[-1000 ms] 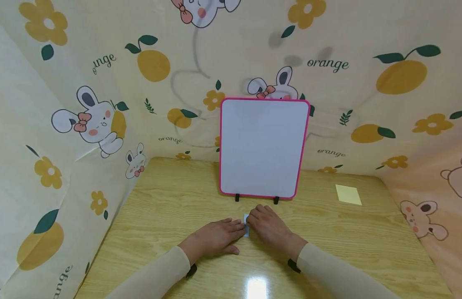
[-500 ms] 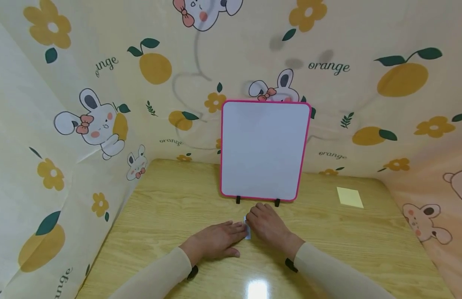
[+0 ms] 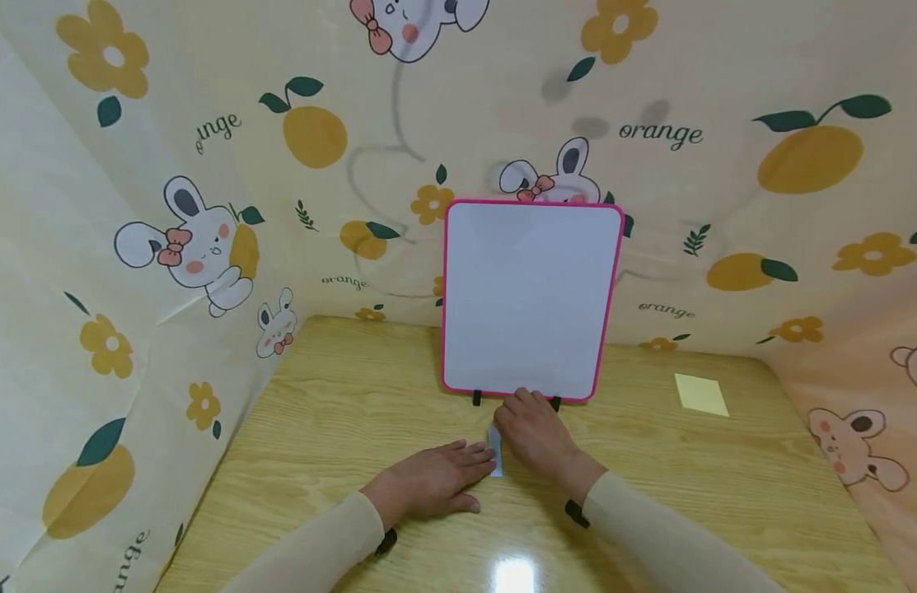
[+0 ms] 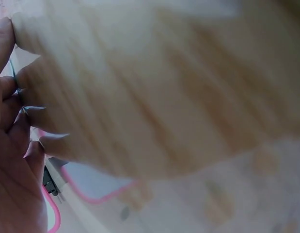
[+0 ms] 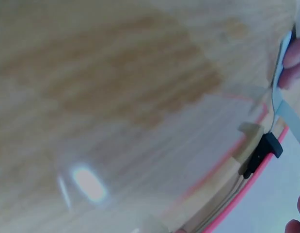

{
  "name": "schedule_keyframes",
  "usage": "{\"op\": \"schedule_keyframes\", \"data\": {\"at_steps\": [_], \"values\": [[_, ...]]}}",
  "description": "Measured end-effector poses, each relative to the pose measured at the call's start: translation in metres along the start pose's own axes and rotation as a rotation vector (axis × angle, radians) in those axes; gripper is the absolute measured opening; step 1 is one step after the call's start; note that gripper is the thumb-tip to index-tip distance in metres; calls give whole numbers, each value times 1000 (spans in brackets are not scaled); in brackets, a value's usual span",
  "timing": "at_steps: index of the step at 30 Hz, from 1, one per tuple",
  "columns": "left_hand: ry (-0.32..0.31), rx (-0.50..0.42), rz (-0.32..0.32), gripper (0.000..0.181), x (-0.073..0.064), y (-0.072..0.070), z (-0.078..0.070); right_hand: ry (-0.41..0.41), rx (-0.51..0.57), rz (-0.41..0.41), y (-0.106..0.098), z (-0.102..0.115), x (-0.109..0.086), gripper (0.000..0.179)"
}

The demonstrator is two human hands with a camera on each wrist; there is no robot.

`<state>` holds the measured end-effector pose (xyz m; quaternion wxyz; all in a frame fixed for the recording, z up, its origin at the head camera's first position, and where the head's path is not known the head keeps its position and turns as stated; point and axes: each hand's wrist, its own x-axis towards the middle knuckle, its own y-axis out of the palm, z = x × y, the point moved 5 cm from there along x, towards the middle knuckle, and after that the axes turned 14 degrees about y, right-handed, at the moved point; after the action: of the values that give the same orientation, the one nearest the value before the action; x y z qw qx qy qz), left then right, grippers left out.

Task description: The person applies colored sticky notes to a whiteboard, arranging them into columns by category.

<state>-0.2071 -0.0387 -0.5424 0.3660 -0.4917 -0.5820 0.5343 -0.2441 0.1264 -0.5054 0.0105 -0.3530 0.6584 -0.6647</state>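
Note:
A narrow light-blue paper strip (image 3: 496, 463) lies on the wooden table between the two hands. My left hand (image 3: 434, 480) rests palm down with straight fingers, its fingertips on the strip's left edge. In the right wrist view, fingertips (image 5: 292, 63) press against the strip while a pale-blue end (image 5: 291, 122) angles off toward the right hand. My right hand (image 3: 535, 435) has curled fingers that pinch the strip's far end, close before the whiteboard. Its thumb is hidden in the head view. Only the fingers and palm of the left hand (image 4: 16, 145) show in its wrist view.
A pink-framed whiteboard (image 3: 532, 301) stands upright on black feet (image 3: 477, 398) just beyond the hands. A pale yellow square of paper (image 3: 701, 394) lies at the back right of the table (image 3: 339, 387). Printed cloth walls (image 3: 399, 107) enclose the back and sides.
My right hand has moved slightly away, toward the whiteboard, and now overlaps its lower edge. More of the blue strip shows between the hands. The left hand stays in place.

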Motion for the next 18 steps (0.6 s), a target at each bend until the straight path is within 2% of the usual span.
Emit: {"op": "schedule_keyframes", "data": {"at_steps": [4,18], "values": [[-9,-5,8,68,0,0,0,18,-6,-26,-2,-5,4,12],[-10,24,29,68,1,3,1,140,39,-1,-6,-20,15,9]]}}
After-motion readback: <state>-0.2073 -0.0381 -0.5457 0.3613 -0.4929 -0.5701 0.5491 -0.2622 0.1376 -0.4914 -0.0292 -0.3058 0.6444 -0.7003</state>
